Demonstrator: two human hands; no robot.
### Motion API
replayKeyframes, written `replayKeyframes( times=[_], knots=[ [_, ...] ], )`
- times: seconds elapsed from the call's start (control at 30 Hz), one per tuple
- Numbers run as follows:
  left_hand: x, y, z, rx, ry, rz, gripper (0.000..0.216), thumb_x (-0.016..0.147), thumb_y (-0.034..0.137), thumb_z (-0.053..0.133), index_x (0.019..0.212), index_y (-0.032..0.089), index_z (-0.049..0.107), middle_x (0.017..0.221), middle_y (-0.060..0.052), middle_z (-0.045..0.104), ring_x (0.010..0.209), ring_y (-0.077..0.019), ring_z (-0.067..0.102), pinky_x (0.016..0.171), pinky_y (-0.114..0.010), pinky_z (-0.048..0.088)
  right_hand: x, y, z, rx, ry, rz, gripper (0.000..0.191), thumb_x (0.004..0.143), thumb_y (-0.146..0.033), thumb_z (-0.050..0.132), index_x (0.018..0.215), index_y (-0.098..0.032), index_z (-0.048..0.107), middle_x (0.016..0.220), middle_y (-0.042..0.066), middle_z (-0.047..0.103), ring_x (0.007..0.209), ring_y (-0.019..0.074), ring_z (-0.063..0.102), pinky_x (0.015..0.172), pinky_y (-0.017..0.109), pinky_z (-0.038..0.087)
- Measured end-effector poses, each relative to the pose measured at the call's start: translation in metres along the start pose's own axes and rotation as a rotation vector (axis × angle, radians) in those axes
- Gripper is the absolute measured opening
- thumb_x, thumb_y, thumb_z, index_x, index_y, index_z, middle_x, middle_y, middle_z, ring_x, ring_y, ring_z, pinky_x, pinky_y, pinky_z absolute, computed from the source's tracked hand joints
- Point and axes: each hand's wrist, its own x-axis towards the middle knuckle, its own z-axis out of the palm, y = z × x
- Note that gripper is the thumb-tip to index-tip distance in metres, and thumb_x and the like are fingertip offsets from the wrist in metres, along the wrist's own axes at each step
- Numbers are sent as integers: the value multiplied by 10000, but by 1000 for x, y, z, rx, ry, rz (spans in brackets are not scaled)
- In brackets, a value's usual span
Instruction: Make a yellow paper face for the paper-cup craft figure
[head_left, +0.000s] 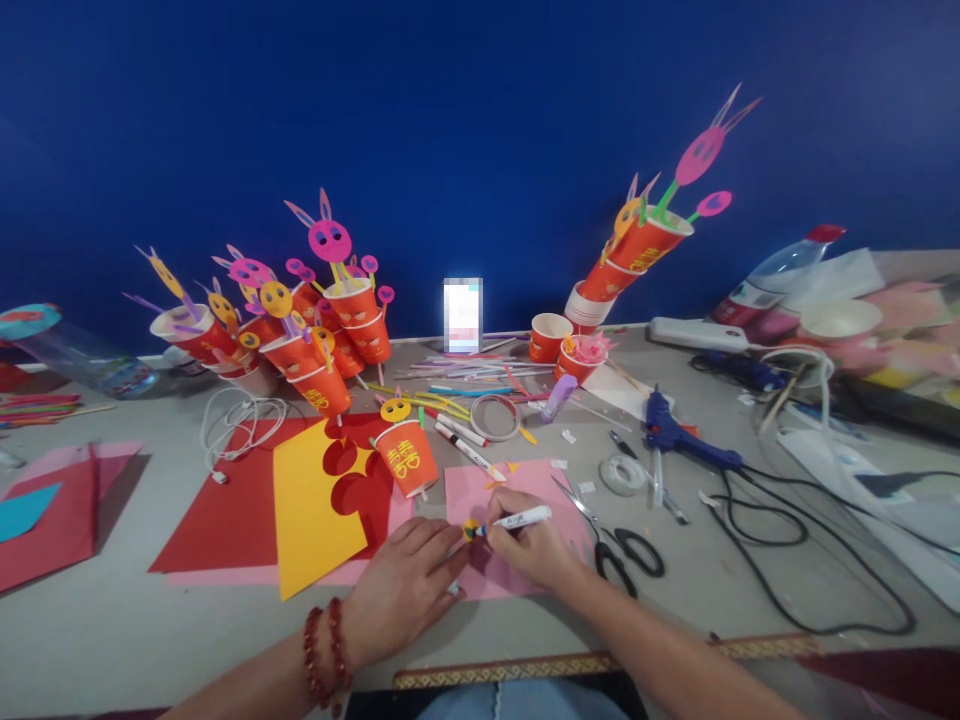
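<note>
Nearest to the body, the left hand [405, 590] lies palm down, at about eight o'clock from a small yellow piece [470, 530]; its fingers reach out toward the piece, but I cannot tell if they press on it or grip something beneath. The right hand [529, 545], at about four o'clock, grasps a white marker [526, 518] between its fingers. The marker's long axis runs nearly from three to nine o'clock, with the tip toward the piece, at or just beside it. The left fingertips seem the nearer ones. The piece rests over the pink sheet [469, 485]; it is too small to judge its own long axis. Farther, a red cup [407, 458] leans at about ten o'clock, and a bright screen [463, 315] stands at twelve.
</note>
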Motion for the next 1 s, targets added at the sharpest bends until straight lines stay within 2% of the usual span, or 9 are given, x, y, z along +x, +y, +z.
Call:
replayKeyframes(
  times=[0.67,1.0],
  knots=[
    [-1,0,-1,8,-18,5,361,947,294,606,1279,155,572,1278,-108,630,1131,-256,572,984,-430,468,-1,4,1,69,45,26,147,728,-124,521,633,-223,466,587,-45,470,531,123,395,504,257,306],
    [0,0,0,3,2,2,350,956,302,600,1274,159,577,1276,-99,628,1125,-255,561,980,-424,459,-2,-2,-4,215,97,55,120,809,-192,538,696,-232,525,639,-24,518,568,147,476,532,280,383]
  ],
)
